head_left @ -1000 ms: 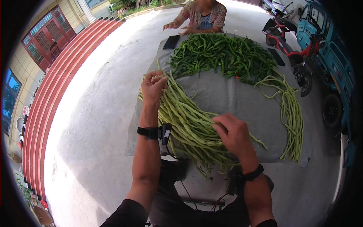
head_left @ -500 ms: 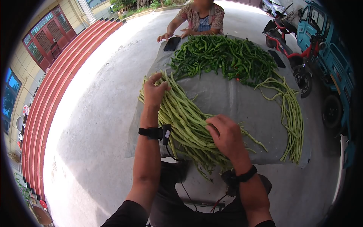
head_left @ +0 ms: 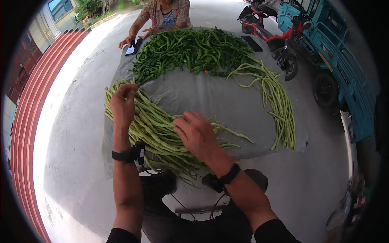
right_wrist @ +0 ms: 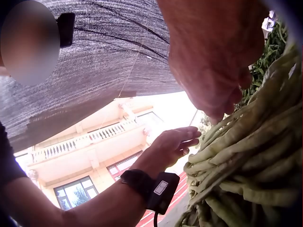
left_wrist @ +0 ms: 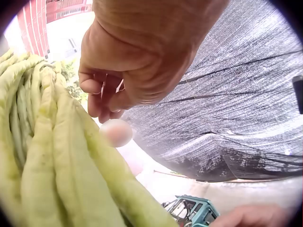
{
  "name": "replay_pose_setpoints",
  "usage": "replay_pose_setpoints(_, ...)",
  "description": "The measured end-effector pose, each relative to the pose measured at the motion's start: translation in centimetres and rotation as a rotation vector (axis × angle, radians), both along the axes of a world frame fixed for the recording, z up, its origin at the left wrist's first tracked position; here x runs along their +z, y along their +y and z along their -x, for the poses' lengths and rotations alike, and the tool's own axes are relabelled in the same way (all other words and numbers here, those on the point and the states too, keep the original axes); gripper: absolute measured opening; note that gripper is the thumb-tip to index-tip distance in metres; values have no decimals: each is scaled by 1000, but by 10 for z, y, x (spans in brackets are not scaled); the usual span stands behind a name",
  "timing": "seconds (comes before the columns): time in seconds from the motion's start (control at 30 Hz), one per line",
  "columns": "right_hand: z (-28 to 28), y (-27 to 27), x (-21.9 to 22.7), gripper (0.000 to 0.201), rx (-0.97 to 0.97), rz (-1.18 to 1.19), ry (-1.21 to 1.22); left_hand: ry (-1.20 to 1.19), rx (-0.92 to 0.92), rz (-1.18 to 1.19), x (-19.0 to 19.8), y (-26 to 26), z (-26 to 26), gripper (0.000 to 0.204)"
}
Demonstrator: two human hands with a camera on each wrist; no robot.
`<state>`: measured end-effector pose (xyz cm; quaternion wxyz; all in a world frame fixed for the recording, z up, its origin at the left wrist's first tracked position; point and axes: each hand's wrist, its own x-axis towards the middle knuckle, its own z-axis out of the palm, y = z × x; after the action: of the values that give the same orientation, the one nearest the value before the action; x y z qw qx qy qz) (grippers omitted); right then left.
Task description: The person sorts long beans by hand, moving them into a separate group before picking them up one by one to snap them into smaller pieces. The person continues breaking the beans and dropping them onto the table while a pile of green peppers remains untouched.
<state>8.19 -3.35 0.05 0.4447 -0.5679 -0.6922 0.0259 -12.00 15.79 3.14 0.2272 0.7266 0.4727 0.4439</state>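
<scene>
A thick bundle of long green beans (head_left: 152, 131) lies across the near left of the cloth-covered table, its ends hanging over the front edge. Over the far end of the bundle is my left hand (head_left: 122, 106), fingers loosely bent; the left wrist view shows this hand (left_wrist: 137, 61) beside the beans (left_wrist: 71, 151) with nothing visible in its fingers. My right hand (head_left: 197, 133) is at the middle of the bundle, fingertips right at the beans. In the right wrist view, the right hand (right_wrist: 213, 61) has bent fingers; I cannot tell whether they pinch a bean.
Green chili peppers (head_left: 190, 50) are heaped at the back of the grey cloth (head_left: 210, 95). A smaller bunch of long beans (head_left: 279, 109) lies right. Two phones, one left (head_left: 133, 47) and one right (head_left: 252, 43), flank the peppers. A person (head_left: 164, 18) sits opposite; a blue three-wheeler (head_left: 344, 73) stands right.
The head view has turned right, so the table sits further left in it. My right hand first slid left over the beans. The person opposite has reached to the left phone, whose screen is now lit.
</scene>
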Motion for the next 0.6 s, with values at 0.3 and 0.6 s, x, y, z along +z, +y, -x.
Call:
replay_pose_setpoints(0.3, -25, -9, 2, 14, -73, -88, 42, -13, -151, -22, -11, 2, -4, 17)
replay_pose_setpoints(0.6, -162, -55, -5, 20, -644, 113, -56, -207, -245, 60, -12, 3, 1, 15)
